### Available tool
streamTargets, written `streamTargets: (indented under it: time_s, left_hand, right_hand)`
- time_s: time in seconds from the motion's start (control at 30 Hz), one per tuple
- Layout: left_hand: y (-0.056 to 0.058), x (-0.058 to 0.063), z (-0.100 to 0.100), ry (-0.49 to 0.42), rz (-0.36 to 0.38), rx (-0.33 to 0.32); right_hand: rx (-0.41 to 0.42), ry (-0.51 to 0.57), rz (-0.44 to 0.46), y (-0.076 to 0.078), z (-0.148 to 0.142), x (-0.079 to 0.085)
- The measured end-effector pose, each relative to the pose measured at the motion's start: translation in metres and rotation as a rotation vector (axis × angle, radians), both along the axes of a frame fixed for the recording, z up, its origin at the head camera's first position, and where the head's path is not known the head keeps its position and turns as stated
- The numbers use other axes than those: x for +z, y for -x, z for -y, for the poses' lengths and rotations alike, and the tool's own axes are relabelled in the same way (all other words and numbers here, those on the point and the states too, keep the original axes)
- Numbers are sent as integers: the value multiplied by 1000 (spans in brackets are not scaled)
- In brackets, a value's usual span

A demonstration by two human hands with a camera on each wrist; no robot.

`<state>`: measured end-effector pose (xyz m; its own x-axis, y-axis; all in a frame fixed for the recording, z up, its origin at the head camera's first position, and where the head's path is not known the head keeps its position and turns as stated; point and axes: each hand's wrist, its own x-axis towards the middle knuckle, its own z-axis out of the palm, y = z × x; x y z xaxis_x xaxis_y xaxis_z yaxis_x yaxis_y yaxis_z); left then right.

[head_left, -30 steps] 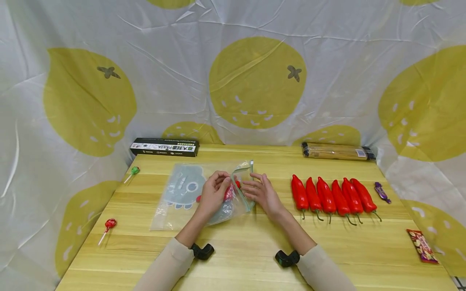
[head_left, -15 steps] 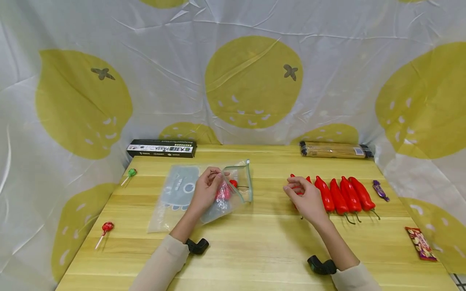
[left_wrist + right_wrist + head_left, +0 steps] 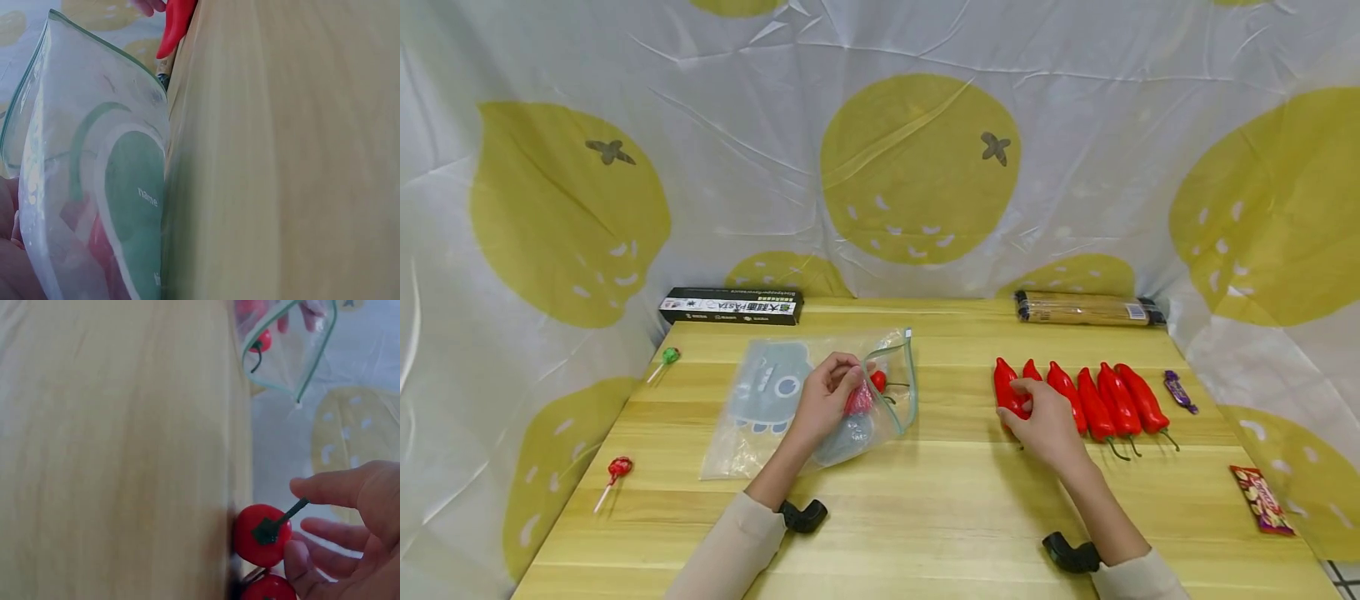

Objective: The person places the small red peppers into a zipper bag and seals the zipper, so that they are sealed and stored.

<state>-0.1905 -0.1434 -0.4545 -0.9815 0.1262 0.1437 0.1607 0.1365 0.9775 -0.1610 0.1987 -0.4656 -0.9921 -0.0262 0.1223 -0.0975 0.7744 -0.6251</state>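
My left hand (image 3: 822,403) pinches the upper side of a clear zip bag (image 3: 722,450) printed with a grey-blue cartoon, near its mouth. The bag's green-edged mouth (image 3: 328,331) gapes toward the right. Inside it lie red peppers (image 3: 877,381), with stems toward the opening; the plastic partly hides them. To the right, several red peppers (image 3: 1095,404) lie side by side in a row. My right hand (image 3: 1051,427) reaches over the left end of this row. In the right wrist view its spread thumb and fingers stand about the end pepper (image 3: 259,534), the index finger apart from it.
A black pasta box (image 3: 730,306) and a wrapped bundle of sticks (image 3: 1086,308) lie along the back edge. Green (image 3: 671,356) and red (image 3: 620,467) lollipops are at left. A purple candy (image 3: 1181,392) and a snack packet (image 3: 1262,500) lie at right.
My right hand has left the bag's mouth, moved right and come down at the leftmost pepper of the row. My left hand keeps its hold on the bag.
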Motion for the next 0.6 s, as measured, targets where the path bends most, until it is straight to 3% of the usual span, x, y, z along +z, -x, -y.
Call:
streamTargets:
  time_s: [0.3,0.6]
  left_hand:
    - [1,-4,1,-16,-9,-15]
    - [0,1,0,14,-1,7]
  right_hand:
    - [100,6,-50,7,13,-9]
    - [45,0,49,10,15,-10]
